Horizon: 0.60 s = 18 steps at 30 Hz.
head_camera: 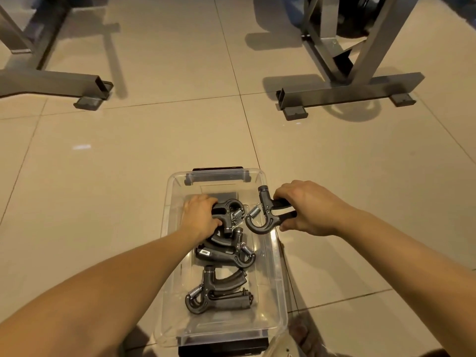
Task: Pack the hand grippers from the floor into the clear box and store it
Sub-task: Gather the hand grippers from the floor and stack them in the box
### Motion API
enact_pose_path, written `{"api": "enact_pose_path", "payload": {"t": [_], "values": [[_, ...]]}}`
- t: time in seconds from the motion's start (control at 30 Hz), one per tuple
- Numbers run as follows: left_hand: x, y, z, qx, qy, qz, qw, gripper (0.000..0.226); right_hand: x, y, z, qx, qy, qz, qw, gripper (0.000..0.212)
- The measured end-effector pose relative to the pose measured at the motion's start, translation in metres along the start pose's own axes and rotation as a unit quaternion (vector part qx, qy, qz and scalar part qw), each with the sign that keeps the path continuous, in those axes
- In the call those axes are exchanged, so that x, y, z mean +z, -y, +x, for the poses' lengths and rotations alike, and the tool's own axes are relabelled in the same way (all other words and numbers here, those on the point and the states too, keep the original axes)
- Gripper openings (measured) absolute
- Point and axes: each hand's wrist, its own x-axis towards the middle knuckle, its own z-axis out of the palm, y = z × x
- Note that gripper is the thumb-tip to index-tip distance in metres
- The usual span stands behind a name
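Packing looks nearly done: several hand grippers (219,292) lie in the clear box (279,292) on the floor. The left hand (199,215) curls its fingers round a far gripper (229,210) inside; the right hand (306,207) clasps a second gripper (260,217) over the right rim. Storing's not done yet.

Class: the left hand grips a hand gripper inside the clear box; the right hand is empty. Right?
No. The head view shows the right hand holding a hand gripper too, by the right rim of the clear box. The left hand is as stated.

Two grey metal stand bases (347,92) (51,82) on tiled floor (154,140).
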Motion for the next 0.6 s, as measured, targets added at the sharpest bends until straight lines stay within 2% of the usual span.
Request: {"api": "enact_pose_path", "payload": {"t": [0.2, 0.4, 0.47, 0.6], "values": [[0.006, -0.006, -0.003, 0.001, -0.016, 0.041, 0.999, 0.065, 0.005, -0.005, 0.004, -0.009, 0.005, 0.0, 1.0, 0.044], [-0.006, -0.008, -0.005, 0.001, 0.005, 0.04, 0.999, 0.064, 0.003, -0.002, 0.009, -0.016, -0.002, -0.002, 1.0, 0.042], [-0.018, -0.009, -0.007, -0.005, 0.007, 0.005, 1.0, 0.057, -0.001, 0.002, 0.011, -0.018, -0.004, -0.008, 1.0, 0.044], [-0.068, -0.016, -0.021, -0.048, 0.002, -0.194, 0.98, 0.045, -0.014, 0.014, 0.012, -0.024, -0.019, -0.019, 0.999, 0.046]]}}
